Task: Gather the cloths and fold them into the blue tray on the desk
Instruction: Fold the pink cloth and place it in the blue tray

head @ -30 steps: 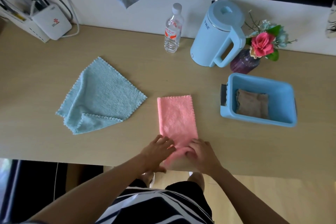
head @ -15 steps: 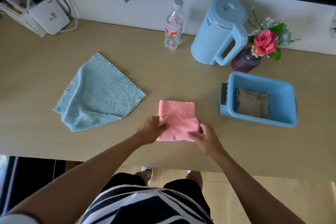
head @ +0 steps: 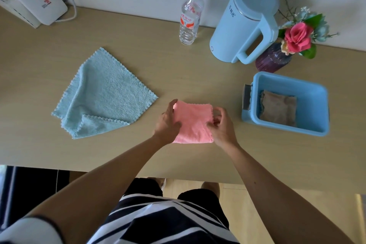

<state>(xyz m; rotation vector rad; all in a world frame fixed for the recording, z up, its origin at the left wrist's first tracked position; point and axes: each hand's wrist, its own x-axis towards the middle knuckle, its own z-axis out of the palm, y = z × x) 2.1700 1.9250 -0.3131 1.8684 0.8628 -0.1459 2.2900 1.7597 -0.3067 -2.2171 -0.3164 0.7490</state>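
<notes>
Pink cloth (head: 193,123), folded smaller, in both hands' grip; blue tray (head: 316,93) holds brown cloth (head: 278,110).

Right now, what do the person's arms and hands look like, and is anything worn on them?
Both forearms are bare, with no gloves, watch or rings visible on the left hand or right hand. A white short sleeve edged in black shows at the left shoulder, above a black-and-white striped top.

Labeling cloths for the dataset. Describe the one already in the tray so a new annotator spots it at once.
Start at the light blue kettle at the back of the desk; just in front of it, on the right, sits the blue tray. The brown cloth lies folded flat inside. It is the only brown cloth and the only one in the tray; the pink cloth and the light blue cloth are outside.
</notes>
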